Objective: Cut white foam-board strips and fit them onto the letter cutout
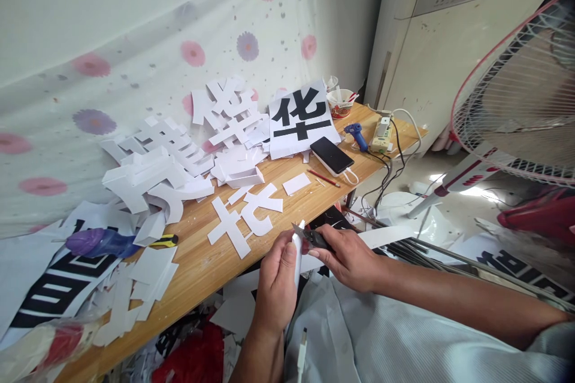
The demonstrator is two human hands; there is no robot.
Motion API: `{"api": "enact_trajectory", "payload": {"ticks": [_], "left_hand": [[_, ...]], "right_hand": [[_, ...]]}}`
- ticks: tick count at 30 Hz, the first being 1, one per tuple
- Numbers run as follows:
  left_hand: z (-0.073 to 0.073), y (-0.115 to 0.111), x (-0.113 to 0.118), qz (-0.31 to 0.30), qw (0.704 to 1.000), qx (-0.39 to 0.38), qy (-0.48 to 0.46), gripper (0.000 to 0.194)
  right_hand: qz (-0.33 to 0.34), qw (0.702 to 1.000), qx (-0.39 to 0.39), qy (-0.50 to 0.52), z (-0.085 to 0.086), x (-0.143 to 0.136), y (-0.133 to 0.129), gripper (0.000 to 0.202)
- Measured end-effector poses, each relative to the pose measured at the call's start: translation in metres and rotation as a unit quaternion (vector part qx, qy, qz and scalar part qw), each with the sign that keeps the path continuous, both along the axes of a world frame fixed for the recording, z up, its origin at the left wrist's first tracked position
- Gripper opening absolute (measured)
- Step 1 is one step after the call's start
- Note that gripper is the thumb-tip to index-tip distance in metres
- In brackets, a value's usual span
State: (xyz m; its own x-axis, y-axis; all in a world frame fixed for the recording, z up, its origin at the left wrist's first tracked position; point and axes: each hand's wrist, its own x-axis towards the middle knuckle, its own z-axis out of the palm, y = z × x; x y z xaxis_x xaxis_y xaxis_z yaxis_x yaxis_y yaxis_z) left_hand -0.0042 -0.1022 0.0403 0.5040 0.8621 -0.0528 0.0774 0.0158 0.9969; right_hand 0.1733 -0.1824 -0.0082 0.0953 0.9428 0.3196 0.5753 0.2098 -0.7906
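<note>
My left hand [279, 269] is closed round a narrow white piece [297, 257], held upright at the table's front edge. My right hand [344, 254] grips a dark utility knife [317, 239], its blade pointing left at the top of the white piece. Just behind my hands, white cut-out character parts [245, 218] lie flat on the wooden table [193, 257]. A small white rectangle [296, 184] and a red pencil [323, 178] rest further back.
White cut-outs [157, 167] are heaped at the back left, near a purple bottle [101, 242] and yellow cutter [165, 241]. Behind right are a phone [332, 155], blue glue gun [356, 136], power strip [381, 134] and bowl [340, 105]. A fan [516, 96] stands at right.
</note>
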Motion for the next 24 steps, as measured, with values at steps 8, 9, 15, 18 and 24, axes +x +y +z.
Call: {"api": "enact_trajectory", "payload": {"ticks": [8, 9, 15, 18, 24], "left_hand": [[-0.002, 0.002, -0.005, -0.008, 0.999, 0.020, 0.024, 0.057], [-0.003, 0.002, -0.005, -0.012, 0.999, 0.021, 0.026, 0.056], [-0.006, 0.003, -0.009, -0.030, 0.999, 0.022, 0.033, 0.051], [-0.006, 0.003, -0.009, -0.042, 0.999, 0.018, 0.026, 0.052], [-0.004, 0.003, -0.008, -0.048, 0.998, 0.020, 0.029, 0.053]], "right_hand": [[-0.022, 1.000, -0.005, -0.011, -0.007, 0.000, -0.001, 0.030], [-0.026, 1.000, -0.005, -0.014, -0.007, 0.000, -0.001, 0.030], [-0.039, 0.999, -0.006, -0.026, -0.008, 0.000, -0.002, 0.031], [-0.043, 0.999, -0.011, -0.027, -0.010, 0.001, -0.003, 0.031], [-0.047, 0.998, -0.015, -0.027, -0.014, 0.001, -0.003, 0.030]]}}
